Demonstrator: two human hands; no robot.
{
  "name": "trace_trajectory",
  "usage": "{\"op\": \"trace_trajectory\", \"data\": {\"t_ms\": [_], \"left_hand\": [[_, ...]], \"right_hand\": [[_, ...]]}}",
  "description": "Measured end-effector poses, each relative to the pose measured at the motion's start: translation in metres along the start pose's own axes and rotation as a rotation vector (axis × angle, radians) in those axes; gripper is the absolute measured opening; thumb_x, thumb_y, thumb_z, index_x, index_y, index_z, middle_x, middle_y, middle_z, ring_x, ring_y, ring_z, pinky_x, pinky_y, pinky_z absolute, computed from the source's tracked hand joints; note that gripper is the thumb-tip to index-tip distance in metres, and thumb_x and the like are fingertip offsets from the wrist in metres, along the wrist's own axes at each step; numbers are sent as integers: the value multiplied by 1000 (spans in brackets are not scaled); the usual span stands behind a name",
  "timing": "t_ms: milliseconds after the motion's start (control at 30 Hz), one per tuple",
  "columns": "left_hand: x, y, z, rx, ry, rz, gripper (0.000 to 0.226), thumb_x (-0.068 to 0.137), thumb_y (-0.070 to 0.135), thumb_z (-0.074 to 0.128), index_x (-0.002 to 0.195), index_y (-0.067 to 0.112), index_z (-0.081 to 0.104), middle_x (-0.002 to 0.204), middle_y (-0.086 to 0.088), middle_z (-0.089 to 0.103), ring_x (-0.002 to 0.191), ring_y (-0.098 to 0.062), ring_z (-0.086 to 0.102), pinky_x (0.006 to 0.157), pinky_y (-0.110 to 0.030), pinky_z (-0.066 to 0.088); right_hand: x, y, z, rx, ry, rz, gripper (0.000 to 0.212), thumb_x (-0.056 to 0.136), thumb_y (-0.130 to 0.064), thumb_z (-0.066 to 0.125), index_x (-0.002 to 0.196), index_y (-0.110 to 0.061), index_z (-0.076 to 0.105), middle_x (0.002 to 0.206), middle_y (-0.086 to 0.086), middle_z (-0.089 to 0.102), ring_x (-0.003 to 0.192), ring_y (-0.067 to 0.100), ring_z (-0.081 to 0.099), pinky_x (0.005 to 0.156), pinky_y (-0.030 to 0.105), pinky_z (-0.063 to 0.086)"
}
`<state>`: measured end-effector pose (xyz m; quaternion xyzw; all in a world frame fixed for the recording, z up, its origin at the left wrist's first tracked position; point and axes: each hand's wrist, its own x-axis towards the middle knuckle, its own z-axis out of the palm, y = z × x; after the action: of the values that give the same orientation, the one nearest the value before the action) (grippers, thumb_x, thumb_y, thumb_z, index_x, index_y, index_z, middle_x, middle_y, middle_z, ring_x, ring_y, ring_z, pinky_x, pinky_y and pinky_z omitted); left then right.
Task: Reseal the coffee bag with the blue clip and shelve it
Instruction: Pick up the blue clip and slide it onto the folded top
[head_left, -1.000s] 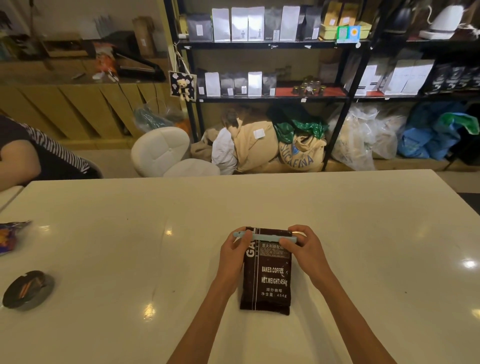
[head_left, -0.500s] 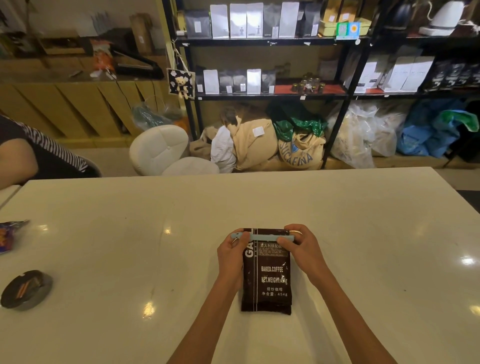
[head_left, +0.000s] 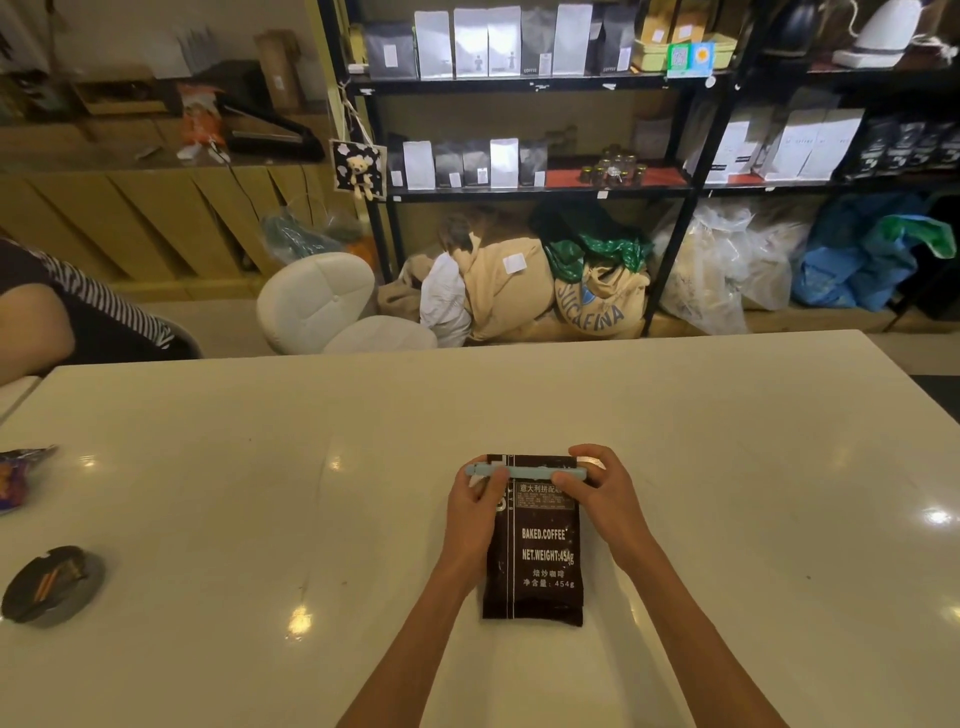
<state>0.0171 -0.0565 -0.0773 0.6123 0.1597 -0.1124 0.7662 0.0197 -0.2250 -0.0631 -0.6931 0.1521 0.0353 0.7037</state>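
Note:
A dark brown coffee bag (head_left: 540, 561) with white lettering lies flat on the white table (head_left: 260, 467), its top pointing away from me. A light blue clip (head_left: 524, 472) runs across the bag's folded top edge. My left hand (head_left: 475, 512) pinches the clip's left end and my right hand (head_left: 597, 491) pinches its right end, thumbs on top. The black shelf unit (head_left: 524, 83) with rows of coffee bags stands beyond the table.
A round dark ashtray (head_left: 52, 584) and a colourful wrapper (head_left: 21, 478) lie at the table's left edge. Another person's arm (head_left: 31, 322) shows at far left. A white stool (head_left: 332, 306) and burlap sacks (head_left: 597, 296) sit between the table and the shelves.
Both hands stay on the clip's ends. My left thumb has slid a little further over the clip. The bag has hardly shifted.

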Motion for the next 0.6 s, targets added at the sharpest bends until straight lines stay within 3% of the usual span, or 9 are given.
{"op": "trace_trajectory", "data": {"t_ms": [133, 233, 300, 433, 600], "left_hand": [[-5, -5, 7, 72, 28, 13, 19, 97, 31, 56, 111, 19, 61, 101, -13, 76, 86, -27, 76, 78, -45, 62], [-1, -1, 7, 53, 78, 40, 17, 98, 26, 54, 105, 14, 65, 99, -16, 76, 85, -28, 76, 73, -40, 62], [0, 2, 10, 73, 100, 82, 17, 99, 24, 53, 102, 12, 66, 97, -17, 75, 86, -29, 75, 75, -43, 62], [-2, 9, 19, 114, 145, 156, 24, 101, 26, 48, 105, 8, 65, 97, -13, 74, 92, -28, 73, 78, -38, 60], [-14, 22, 21, 174, -32, 139, 26, 100, 37, 48, 120, 20, 50, 107, -5, 70, 89, -15, 74, 71, -27, 61]], "right_hand": [[-6, 3, 12, 143, -33, 75, 36, 88, -28, 68, 122, -21, 57, 106, 8, 73, 89, 21, 74, 69, 30, 62], [-13, 13, 26, 35, -64, 43, 39, 86, -44, 65, 119, -23, 59, 105, 4, 75, 88, 16, 75, 80, 38, 61], [-17, 17, 35, -59, 4, -30, 36, 87, -47, 62, 114, -24, 62, 101, 1, 76, 87, 13, 75, 81, 36, 61], [-19, 5, 38, -214, 182, -146, 27, 95, -44, 51, 97, -21, 66, 82, -6, 72, 74, 5, 71, 59, 11, 52], [-11, -21, 30, -270, 312, -196, 43, 101, -43, 35, 84, -16, 66, 68, -10, 65, 60, 0, 63, 46, 6, 47]]}}
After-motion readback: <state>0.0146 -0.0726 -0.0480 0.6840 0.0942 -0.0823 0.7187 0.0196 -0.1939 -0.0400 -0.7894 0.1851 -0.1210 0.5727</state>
